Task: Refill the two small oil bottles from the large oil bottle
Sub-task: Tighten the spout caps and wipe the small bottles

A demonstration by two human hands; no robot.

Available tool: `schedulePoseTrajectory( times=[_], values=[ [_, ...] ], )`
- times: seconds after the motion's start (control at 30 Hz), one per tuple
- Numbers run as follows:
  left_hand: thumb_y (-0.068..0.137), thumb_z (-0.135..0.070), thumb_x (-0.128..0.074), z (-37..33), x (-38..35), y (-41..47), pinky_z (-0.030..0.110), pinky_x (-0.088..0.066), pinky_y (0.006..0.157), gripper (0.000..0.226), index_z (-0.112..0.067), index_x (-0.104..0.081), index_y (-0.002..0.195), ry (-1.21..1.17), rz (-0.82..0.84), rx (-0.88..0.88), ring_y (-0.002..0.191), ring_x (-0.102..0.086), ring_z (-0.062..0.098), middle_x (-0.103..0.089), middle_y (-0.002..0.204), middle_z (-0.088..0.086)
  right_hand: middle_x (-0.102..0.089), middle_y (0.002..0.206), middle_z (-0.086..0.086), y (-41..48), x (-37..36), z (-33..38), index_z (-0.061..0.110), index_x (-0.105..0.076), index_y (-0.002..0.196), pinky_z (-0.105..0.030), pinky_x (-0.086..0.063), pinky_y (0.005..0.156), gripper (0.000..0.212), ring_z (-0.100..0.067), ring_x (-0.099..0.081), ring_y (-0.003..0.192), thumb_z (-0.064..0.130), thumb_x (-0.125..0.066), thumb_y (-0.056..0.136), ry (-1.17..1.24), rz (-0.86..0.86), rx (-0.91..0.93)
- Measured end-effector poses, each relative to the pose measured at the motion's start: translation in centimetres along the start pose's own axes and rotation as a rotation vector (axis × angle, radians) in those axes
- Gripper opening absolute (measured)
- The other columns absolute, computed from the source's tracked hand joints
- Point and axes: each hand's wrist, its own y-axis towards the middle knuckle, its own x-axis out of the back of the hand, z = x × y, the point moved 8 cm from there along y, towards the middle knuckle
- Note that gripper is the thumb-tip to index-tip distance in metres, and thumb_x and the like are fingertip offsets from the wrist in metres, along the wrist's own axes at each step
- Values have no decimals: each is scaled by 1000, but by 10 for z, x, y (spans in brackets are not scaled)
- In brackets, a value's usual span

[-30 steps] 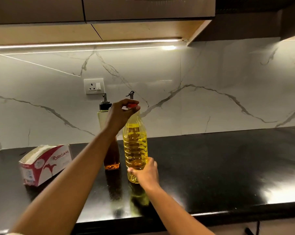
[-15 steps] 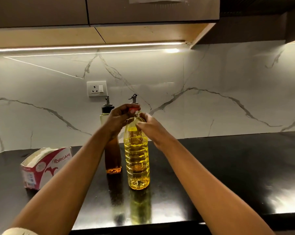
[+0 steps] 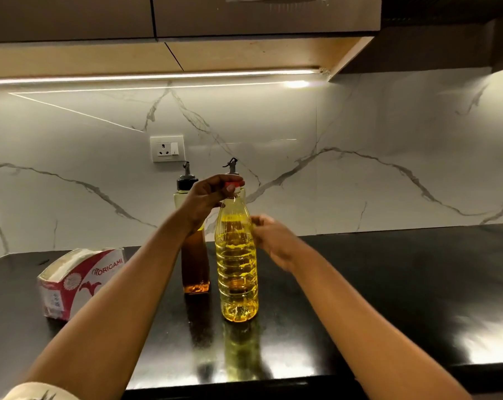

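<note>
The glossy black countertop (image 3: 389, 284) is throwing back reflections. The large oil bottle (image 3: 236, 269) is standing upright near its middle. An amber-filled small oil bottle (image 3: 195, 267) is sitting just beside it at nine o'clock, and a red-and-white tissue box (image 3: 77, 281) is resting well apart, farther out toward nine o'clock.

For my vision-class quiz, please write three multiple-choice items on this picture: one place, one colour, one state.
1. Where is the tissue box relative to the large oil bottle?
A) right of it
B) left of it
C) on top of it

2. What colour is the bottle's cap?
A) red
B) green
C) black

3. What is the left hand doing?
A) making an empty fist
B) lifting the tissue box
C) gripping the cap

Answers: 1 B, the box lies left of the bottle; 2 A, red shows beside the fingers; 3 C, its fingers curl round the cap.
</note>
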Motion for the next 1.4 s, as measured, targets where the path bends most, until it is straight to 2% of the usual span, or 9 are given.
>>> schedulePoseTrajectory(
  times=[0.2,0.37,0.5,0.67,0.83,0.97,1.13,1.23,1.4],
  values=[
    [87,-17,-56,5,6,1,29,-50,71,25,-21,-64,111,26,4,-30,95,-63,13,-70,107,-10,-57,104,-4,13,-3,44,12,-44,130,-23,-46,76,41,-11,-54,91,0,-48,91,-260,38,32],
    [94,0,-47,5,4,0,19,-51,66,27,-14,-61,111,-34,19,-9,87,-64,4,-72,100,-14,-63,121,-6,-7,-12,-81,16,-58,114,-40,-37,109,36,-18,-57,116,2,-66,82,-151,202,-236],
    [93,-3,-46,9,1,0,26,-52,81,34,-25,-70,102,-159,89,46,101,-60,14,-68,113,-8,-65,121,-8,-10,-26,-113,14,-59,117,-34,-44,102,44,-18,-61,113,-1,-71,78,25,242,-221],
    [89,-11,-51,18,7,0,32,-50,88,29,-28,-73,95,-293,60,98,105,-62,18,-65,118,-1,-59,123,1,-1,-28,-123,22,-37,132,-42,-45,102,105,-18,-57,115,35,-94,45,-102,18,-236],
    [89,-16,-64,-4,14,-7,21,-53,62,25,-10,-67,113,164,-286,-20,76,-67,2,-72,89,-16,-48,119,3,-17,-16,-117,20,-39,122,-29,-47,92,80,-16,-53,111,39,-87,60,-329,-376,-151],
    [79,-36,-75,-29,5,-9,7,-35,65,34,-19,-71,109,688,-405,-105,82,-61,9,-63,99,-10,-48,121,3,-25,-25,-120,21,-37,127,-31,-47,94,76,-15,-52,111,37,-82,68,-327,-379,-134],
    [80,-28,-75,-17,8,-1,22,-54,67,31,-23,-70,111,529,-292,-44,73,-66,12,-69,114,-1,-53,133,-3,-20,-17,-77,24,-29,143,-38,-47,95,67,-17,-54,114,23,-65,87,-16,-276,-45],
    [83,-12,-71,-10,12,-1,32,-58,70,29,-20,-67,110,312,-188,-1,85,-69,24,-68,113,7,-53,131,-5,-4,-7,-22,18,-33,142,-22,-45,72,52,-13,-53,105,31,-52,95,-93,-186,20],
    [88,1,-60,-10,5,-2,22,-57,74,30,-19,-62,110,169,-99,-5,86,-67,6,-67,100,-6,-59,95,-2,26,3,40,14,-59,106,-34,-42,89,34,-17,-55,94,37,-34,101,-18,-111,105]
  ],
)
